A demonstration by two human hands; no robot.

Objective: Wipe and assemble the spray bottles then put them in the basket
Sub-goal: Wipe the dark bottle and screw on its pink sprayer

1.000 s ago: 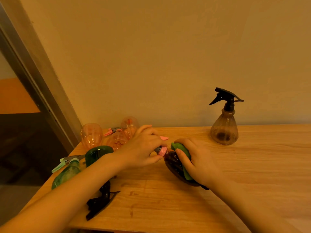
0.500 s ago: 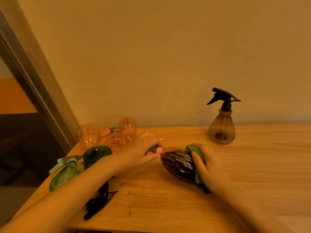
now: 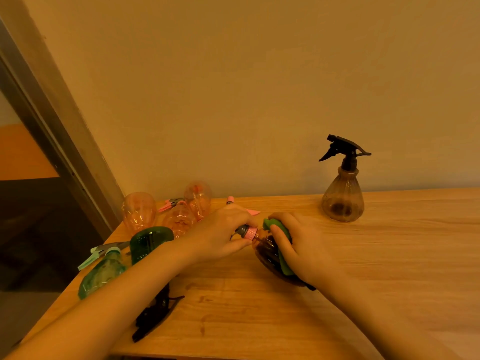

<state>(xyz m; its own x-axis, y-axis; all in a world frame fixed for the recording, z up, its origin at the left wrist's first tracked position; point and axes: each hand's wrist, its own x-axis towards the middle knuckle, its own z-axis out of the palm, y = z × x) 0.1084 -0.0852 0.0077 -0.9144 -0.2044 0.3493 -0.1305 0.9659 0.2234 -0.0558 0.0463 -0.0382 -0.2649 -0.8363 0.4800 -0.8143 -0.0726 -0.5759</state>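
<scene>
A: Fingers first. The right hand (image 3: 304, 249) has its fingers (image 3: 281, 241) curled over a green cloth (image 3: 279, 229), pressing it onto the dark brown bottle (image 3: 267, 255).

B: And the left?

A: The left hand (image 3: 223, 235) has its fingers (image 3: 239, 246) and thumb closed round the neck end, gripping the pink collar (image 3: 251, 233) and grey spray head (image 3: 240, 229) screwed on there.

B: Where does the bottle sit?

A: On its side, mid-desk, between the two hands; whether it touches the desk (image 3: 389, 268) is hard to tell.

B: Step?

A: Looks like the wipe step on this one. Head seems already on it, so assembly is probably done here, or being tightened; the frame doesn't settle it.

B: Rest of the lot?

A: One finished brown bottle with black trigger (image 3: 342, 193) stands upright by the wall, well apart to the right. At the left edge: pink bottle bodies (image 3: 140, 211), green bottles (image 3: 149, 242), loose pink and green trigger heads, and a black trigger head (image 3: 155, 315) lying near the left forearm.

B: Basket?

A: Not in view.

B: Next move?

A: Likely needs the cloth run over the remaining surface while the left hand steadies or turns the neck, then standing it up or carrying it off. The body looks smooth and rounded, so it could roll if released lying down.
</scene>
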